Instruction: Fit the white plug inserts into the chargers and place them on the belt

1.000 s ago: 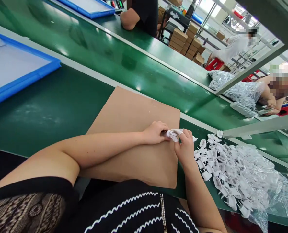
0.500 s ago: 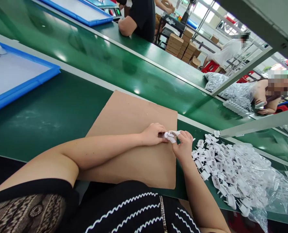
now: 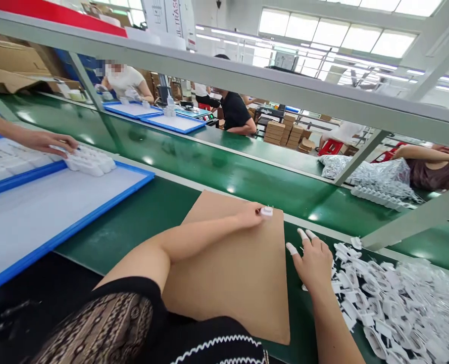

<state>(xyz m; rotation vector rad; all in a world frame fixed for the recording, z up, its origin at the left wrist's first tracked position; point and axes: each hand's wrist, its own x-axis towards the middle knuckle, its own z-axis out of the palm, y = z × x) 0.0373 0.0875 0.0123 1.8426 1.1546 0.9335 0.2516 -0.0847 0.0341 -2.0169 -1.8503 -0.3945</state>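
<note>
My left hand [image 3: 249, 215] is closed around a small white plastic piece [image 3: 266, 212], held above the far right part of a brown cardboard sheet [image 3: 232, 268]. Thin bits stick up from the piece's top. Just beyond the sheet's right edge, my right hand [image 3: 313, 260] has its fingers spread and shows nothing in its grasp. White covers sit on the thumb and two fingertips of that hand. Beside it lies a heap of loose white plastic pieces [image 3: 379, 298], many with a hollow oval shell. Clear plastic film [image 3: 442, 283] partly covers the heap.
A blue-rimmed tray [image 3: 133, 174] stands on the left, where another person's hand [image 3: 52, 141] touches a cluster of white parts [image 3: 90, 161]. A shelf frame [image 3: 247, 76] crosses above the green bench. Across it are more trays [image 3: 175, 123], co-workers and a clear bag [image 3: 383, 174].
My right hand has let go of the white piece and moved right, its fingers opening. The left hand keeps the piece. The view has swung up and left, bringing in the other person's hand.
</note>
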